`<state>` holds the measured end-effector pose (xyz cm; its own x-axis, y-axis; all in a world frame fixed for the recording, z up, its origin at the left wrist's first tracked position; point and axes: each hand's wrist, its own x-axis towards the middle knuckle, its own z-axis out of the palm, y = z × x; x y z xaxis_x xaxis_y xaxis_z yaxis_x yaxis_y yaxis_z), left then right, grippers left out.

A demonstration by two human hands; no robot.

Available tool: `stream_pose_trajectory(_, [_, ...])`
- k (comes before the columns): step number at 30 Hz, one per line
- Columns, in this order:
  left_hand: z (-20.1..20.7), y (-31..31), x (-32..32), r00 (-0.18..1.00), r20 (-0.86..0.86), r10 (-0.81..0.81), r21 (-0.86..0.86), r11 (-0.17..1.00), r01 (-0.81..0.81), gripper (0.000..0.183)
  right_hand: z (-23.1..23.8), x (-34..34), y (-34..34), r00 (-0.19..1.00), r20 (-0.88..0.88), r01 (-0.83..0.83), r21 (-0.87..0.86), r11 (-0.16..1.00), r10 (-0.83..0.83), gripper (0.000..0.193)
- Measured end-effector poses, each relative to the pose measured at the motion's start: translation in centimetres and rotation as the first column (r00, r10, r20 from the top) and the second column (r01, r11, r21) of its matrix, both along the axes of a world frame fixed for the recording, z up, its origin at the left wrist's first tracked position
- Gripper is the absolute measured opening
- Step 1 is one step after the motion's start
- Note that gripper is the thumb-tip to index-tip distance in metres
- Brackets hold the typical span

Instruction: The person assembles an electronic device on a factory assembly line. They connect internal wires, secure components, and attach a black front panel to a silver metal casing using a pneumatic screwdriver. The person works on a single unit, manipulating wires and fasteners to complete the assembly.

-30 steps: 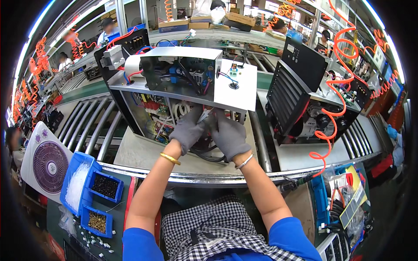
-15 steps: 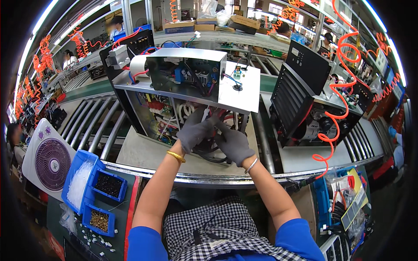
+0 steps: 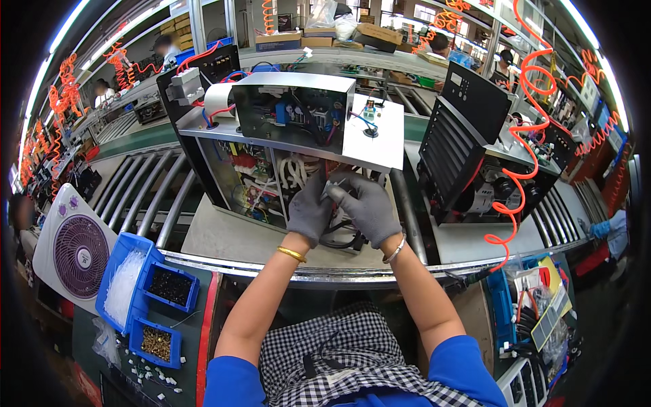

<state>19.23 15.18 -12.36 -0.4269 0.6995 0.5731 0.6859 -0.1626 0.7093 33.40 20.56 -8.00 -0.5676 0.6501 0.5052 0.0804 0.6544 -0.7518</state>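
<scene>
Roller conveyor [image 3: 412, 220] carries the opened metal unit [image 3: 258, 122]; before it, right hand [image 3: 369, 205] has lifted slightly toward left hand [image 3: 309, 211], both now pinching one small pale piece [image 3: 330, 188], handling it jointly.

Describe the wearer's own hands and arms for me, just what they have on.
The left hand and right hand wear plain grey gloves that end at the wrists. Above them sit a gold-coloured bangle on the left and a silver-coloured bangle on the right. The forearms are uncovered up to short, bright blue sleeves.
</scene>
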Motion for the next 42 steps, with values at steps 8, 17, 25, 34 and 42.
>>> stream_pose_trajectory(8, [-0.8,0.4,-0.4,0.988,0.124,-0.096,0.079,0.993,0.086,0.036,-0.4,1.3,-0.7,0.973,-0.199,-0.203,-0.502,0.841,0.116,0.027])
stream_pose_trajectory(17, [-1.4,0.9,-0.2,0.850,0.467,-0.243,0.158,0.969,0.190,0.023,-1.7,2.8,0.8,0.892,-0.449,-0.201,-0.477,0.855,-0.041,0.019])
stream_pose_trajectory(25, [2.5,-1.7,0.4,0.576,0.783,-0.234,0.030,0.939,0.342,0.011,-1.6,2.8,1.7,0.590,-0.789,0.060,-0.169,0.984,-0.172,0.016])
stream_pose_trajectory(34, [3.8,-1.7,0.8,0.632,0.763,-0.139,-0.079,0.949,0.304,0.014,-3.4,0.4,1.3,0.659,-0.729,-0.127,-0.351,0.928,-0.185,0.013])
stream_pose_trajectory(42, [2.8,-1.2,0.7,0.439,0.863,-0.251,0.100,0.936,0.339,0.015,-2.8,-0.6,0.1,0.734,-0.662,-0.220,-0.445,0.868,-0.154,0.017])
